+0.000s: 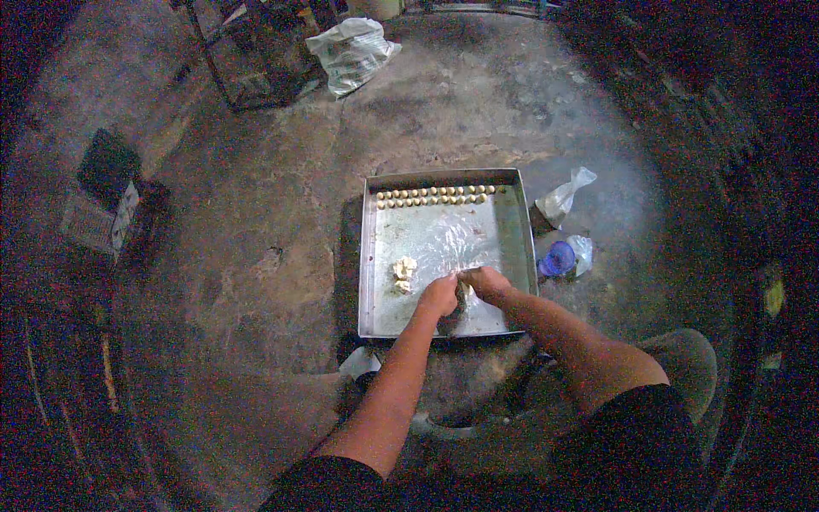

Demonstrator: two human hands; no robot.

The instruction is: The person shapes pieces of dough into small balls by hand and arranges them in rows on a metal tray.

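A shallow square metal tray (368, 256) lies on the floor in front of me. My left hand (439, 294) and my right hand (486, 282) meet above its near half, fingers closed. Between them they grip a crinkled clear plastic sheet or bag (456, 243), which spreads away from me over the tray. Something pale shows just below my fingers; its kind is unclear. Left of my left hand sits a clump of cream-coloured dough-like pieces (403, 273). Two rows of small round pale balls (435, 196) line the tray's far side.
Right of the tray lie a knotted plastic bag with pale contents (559, 203), a blue-purple cup-like container (557, 258) and another clear bag (582, 254). A white sack (352, 53) rests at the back beside a dark metal frame (223, 68). Dark boxy items (109, 166) stand far left.
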